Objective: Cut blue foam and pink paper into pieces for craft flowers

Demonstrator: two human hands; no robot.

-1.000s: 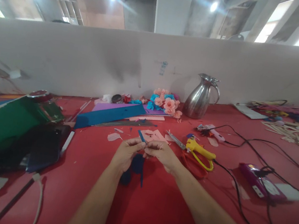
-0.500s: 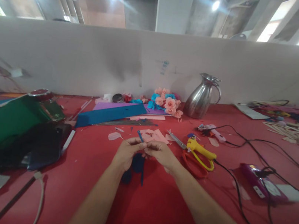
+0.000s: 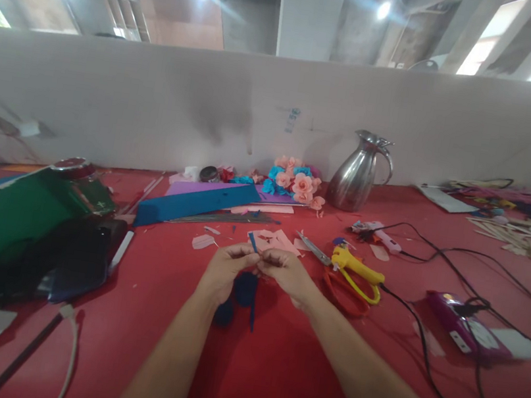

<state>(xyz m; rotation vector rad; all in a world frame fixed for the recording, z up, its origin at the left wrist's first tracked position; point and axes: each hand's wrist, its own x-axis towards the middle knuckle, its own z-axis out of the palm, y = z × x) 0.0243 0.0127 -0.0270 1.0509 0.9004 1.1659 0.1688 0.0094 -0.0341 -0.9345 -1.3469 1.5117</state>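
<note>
Near the middle of the red table, my left hand [image 3: 231, 268] and my right hand [image 3: 285, 270] meet with thumbs and fingertips pinched together. Between them is a narrow blue paper strip [image 3: 253, 242], its free end sticking up past the fingertips. Where the fingers grip it, the strip is hidden. Just below the hands, dark blue paper pieces [image 3: 245, 289] lie on the table, partly covered by my left hand. Beyond the fingertips lies a pink paper sheet [image 3: 282, 241] with scraps on it. Scissors with a grey blade [image 3: 315, 250] rest right of my right hand.
A yellow glue gun [image 3: 358, 266] with a black cord lies at right, near a purple power box [image 3: 465, 329]. Paper flowers [image 3: 300, 183] and a steel jug [image 3: 359, 173] stand at the back. At left are a glass jar [image 3: 85, 185] and a black plastic bag [image 3: 72, 256].
The free end of the blue strip has shifted slightly and now shows a little wider. Both hands stay in nearly the same place, still pinching.
</note>
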